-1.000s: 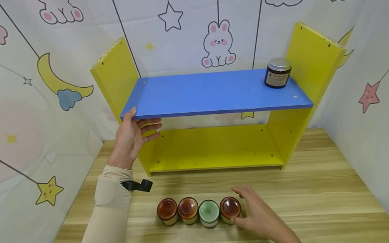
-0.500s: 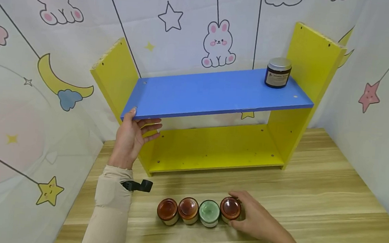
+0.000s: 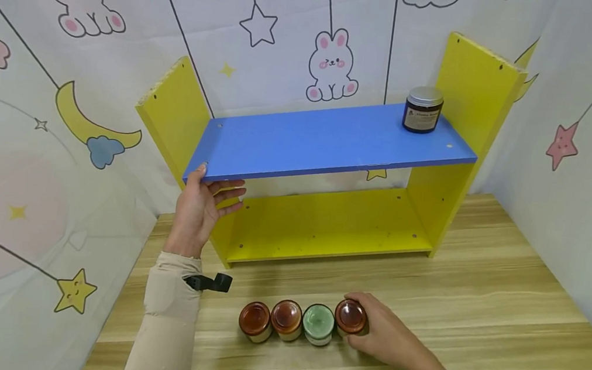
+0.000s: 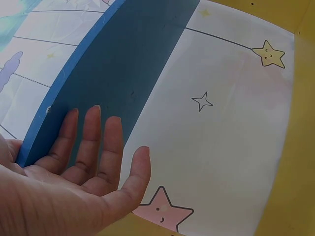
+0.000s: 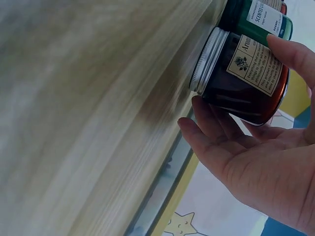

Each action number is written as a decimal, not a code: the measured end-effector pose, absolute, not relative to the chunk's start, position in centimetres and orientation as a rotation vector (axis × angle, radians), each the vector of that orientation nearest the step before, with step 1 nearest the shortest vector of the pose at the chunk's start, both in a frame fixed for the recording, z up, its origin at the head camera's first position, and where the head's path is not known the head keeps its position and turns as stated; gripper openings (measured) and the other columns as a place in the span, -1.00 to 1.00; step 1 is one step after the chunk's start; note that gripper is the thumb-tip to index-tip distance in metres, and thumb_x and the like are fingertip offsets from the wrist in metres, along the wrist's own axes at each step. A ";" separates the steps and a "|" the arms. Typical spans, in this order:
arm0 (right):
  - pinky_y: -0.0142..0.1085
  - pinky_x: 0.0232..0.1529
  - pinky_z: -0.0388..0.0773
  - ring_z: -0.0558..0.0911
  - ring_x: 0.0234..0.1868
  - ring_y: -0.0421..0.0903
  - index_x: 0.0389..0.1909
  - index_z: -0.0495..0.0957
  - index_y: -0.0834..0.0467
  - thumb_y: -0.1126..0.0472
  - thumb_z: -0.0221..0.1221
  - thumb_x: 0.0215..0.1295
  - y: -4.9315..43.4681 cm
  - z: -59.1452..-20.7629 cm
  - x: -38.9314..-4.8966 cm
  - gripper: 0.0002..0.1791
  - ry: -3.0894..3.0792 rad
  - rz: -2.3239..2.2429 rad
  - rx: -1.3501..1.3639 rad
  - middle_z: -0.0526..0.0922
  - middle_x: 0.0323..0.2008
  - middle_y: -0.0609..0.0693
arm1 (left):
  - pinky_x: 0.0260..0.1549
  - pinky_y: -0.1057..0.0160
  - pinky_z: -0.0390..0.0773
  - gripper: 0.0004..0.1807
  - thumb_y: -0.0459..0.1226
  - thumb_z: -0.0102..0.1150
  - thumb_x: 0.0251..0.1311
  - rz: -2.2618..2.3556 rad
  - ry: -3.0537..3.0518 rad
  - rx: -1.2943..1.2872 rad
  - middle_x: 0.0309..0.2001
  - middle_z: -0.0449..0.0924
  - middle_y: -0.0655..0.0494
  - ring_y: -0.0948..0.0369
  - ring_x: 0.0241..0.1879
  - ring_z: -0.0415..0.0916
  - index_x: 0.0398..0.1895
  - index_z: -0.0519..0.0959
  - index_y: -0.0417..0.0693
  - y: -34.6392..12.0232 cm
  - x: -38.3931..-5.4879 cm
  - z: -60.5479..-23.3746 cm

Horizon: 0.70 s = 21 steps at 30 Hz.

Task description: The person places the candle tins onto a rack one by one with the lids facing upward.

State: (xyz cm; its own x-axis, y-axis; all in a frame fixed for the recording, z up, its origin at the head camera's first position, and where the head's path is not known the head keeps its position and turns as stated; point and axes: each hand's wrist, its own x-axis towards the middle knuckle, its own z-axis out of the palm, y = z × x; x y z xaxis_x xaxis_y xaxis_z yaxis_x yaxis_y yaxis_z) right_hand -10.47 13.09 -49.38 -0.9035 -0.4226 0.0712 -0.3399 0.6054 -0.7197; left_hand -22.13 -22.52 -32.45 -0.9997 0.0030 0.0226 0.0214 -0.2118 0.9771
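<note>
My left hand (image 3: 195, 211) holds the front left corner of the blue shelf board (image 3: 326, 140), its thumb on top and the fingers below. In the left wrist view those fingers (image 4: 88, 142) spread under the board. On the table, my right hand (image 3: 388, 334) grips the rightmost amber candle jar (image 3: 351, 315), thumb at its near side and fingers round the far side. The right wrist view shows this jar (image 5: 251, 73) upside down, silver lid against the table. Beside it stand a green candle jar (image 3: 318, 323) and two more amber jars, one of them at the row's left end (image 3: 255, 320).
A dark jar with a silver lid (image 3: 423, 110) stands upright at the blue board's right end. Yellow side panels (image 3: 475, 95) rise at both ends, above a yellow bottom board (image 3: 324, 225). Patterned cloth (image 3: 285, 61) hangs behind the shelf unit.
My right hand has moved slightly left, and its fingers and thumb have closed round the rightmost amber candle jar. The left hand stays at the blue board's corner.
</note>
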 end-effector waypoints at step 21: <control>-0.14 -0.01 0.63 0.67 0.00 -0.08 0.18 0.51 0.17 0.20 0.56 -0.09 12.9 -49.3 -10.9 -0.27 2.698 -1.238 -0.609 0.66 0.01 -0.06 | 0.29 -0.19 0.37 -0.28 0.18 -0.35 0.57 -2.456 -1.957 -0.019 0.03 0.63 -0.01 0.02 0.07 0.60 0.61 -0.05 0.04 -22.7 -22.3 -32.5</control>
